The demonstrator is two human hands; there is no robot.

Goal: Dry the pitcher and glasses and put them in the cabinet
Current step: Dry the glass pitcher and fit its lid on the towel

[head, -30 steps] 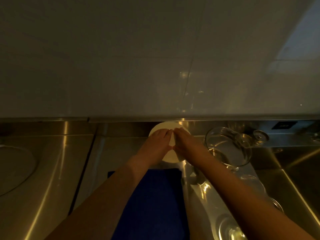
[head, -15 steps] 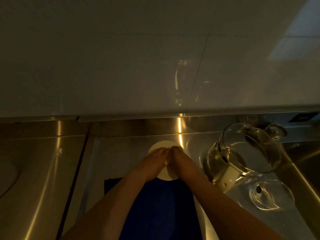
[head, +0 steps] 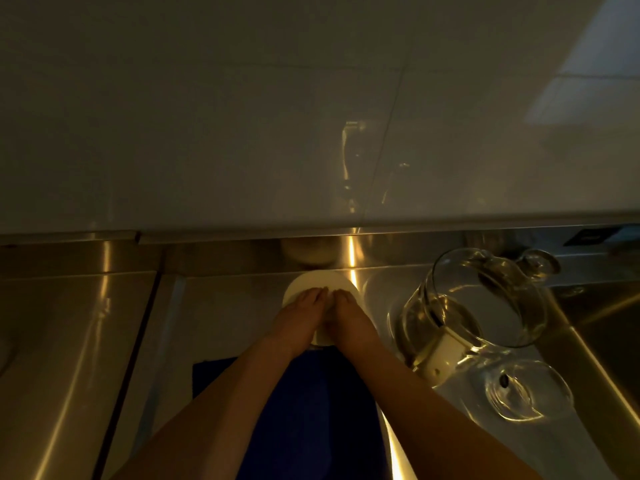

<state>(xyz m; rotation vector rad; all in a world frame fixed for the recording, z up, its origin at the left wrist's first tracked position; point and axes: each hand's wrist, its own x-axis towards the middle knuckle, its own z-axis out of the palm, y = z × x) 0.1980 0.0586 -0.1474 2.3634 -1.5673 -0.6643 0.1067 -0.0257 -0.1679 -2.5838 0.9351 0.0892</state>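
Head view is all I have, and the light is dim and yellow. Both of my hands rest side by side on a white disc (head: 320, 284) lying flat on the steel counter (head: 225, 306), close to the low back ledge. The left hand (head: 299, 315) lies palm down, fingers (head: 313, 294) straight and pointing away from me, flat on the disc's top. The right hand (head: 348, 317) lies the same way, touching the left along the inner edge, its fingers also extended onto the disc. Neither hand curls round anything; both are flat and pressing or resting on the disc. I cannot tell what the disc is, perhaps a lid.

Under my forearms, nearer to me, a dark blue cloth (head: 304, 410) is spread on the counter, its far edge just short of the disc.

To the right of the disc the glass pitcher (head: 485, 306) stands apart from my hands, its wide mouth toward the camera, a handle (head: 535, 265) at its far right side and a white band (head: 446, 355) low on its near side. Just beside it, nearer and to the right, sits a small clear glass piece (head: 523, 393), touching or almost touching the pitcher; I cannot tell which. A sink basin (head: 602, 323) drops away at the far right. Pale wall tiles (head: 242, 116) fill the upper half, reflecting the glassware faintly.
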